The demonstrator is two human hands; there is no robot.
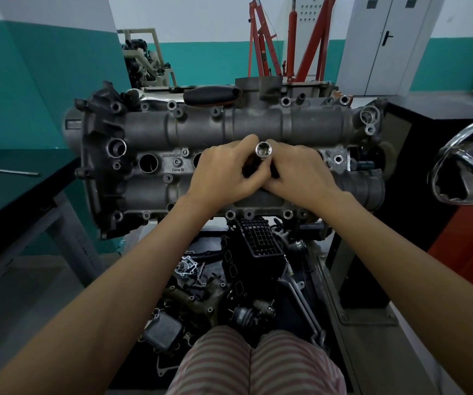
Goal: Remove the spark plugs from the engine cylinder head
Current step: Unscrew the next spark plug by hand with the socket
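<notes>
The grey engine cylinder head (229, 129) lies across the middle of the view on a stand. A row of round spark plug wells runs along its centre; one open well (148, 163) shows at the left. A shiny socket (263, 150) with its hollow end facing up stands over the middle of the row. My left hand (223, 173) and my right hand (300, 175) meet around its dark lower part, fingers curled on it. What lies below the socket is hidden by my fingers.
A ratchet with a black handle (211, 95) lies on the far edge of the head. A chrome handwheel (463, 161) sticks out at the right. Loose engine parts (243, 269) fill the tray below. A dark bench (15, 189) with a thin rod stands left.
</notes>
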